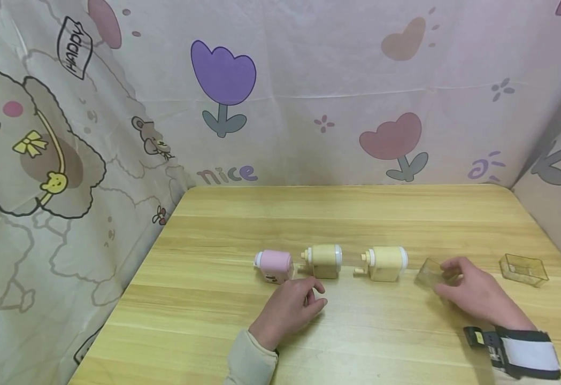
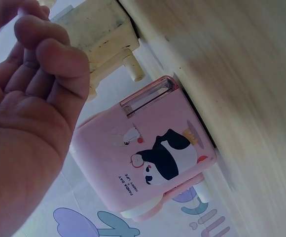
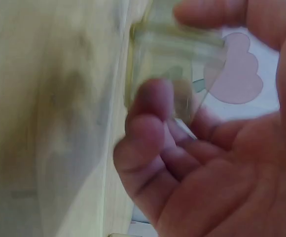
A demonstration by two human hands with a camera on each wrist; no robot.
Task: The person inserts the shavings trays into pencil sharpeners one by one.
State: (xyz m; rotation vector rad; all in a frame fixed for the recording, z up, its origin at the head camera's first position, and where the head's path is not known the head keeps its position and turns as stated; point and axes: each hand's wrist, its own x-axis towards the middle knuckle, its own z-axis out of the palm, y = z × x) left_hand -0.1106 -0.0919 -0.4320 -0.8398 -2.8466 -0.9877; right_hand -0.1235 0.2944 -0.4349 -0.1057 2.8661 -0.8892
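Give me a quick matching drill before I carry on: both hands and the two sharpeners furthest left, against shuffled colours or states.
Column one
1. Leftmost sharpener
2. Left hand
3. Middle sharpener
4. Right hand

Column two
A. holding a transparent box
B. yellow
C. pink, with a panda print
D. holding nothing

Right pairs: 1-C, 2-D, 3-B, 4-A.
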